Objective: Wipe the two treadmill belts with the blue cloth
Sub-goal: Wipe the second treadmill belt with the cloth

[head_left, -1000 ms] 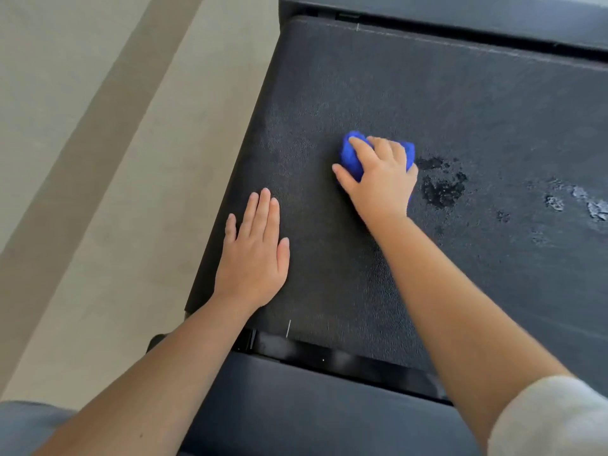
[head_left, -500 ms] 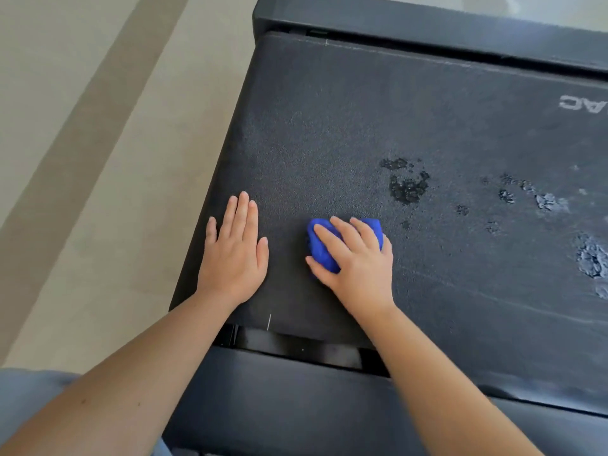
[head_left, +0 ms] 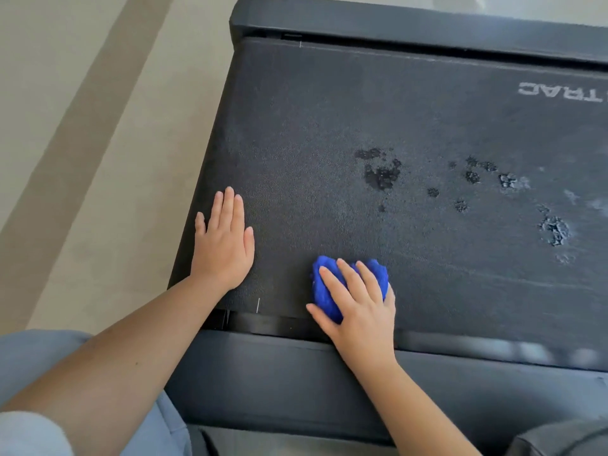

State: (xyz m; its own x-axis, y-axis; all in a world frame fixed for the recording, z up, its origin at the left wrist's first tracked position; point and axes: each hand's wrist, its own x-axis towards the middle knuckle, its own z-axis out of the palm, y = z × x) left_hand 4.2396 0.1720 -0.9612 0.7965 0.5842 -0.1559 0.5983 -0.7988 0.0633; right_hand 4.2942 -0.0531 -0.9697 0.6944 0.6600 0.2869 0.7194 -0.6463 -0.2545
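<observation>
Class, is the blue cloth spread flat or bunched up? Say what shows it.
Bunched up. The blue cloth is a thick wad held under the right hand, not spread across the belt.

Blue cloth [head_left: 332,291], black speckled belt [head_left: 329,126], beige floor [head_left: 82,159]

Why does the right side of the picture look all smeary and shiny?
In the head view, the black textured treadmill belt catches pale glare near its right edge, the white upside-down lettering is smeared by blur, and the fluffy blue cloth under the right hand looks fairly sharp.
</observation>
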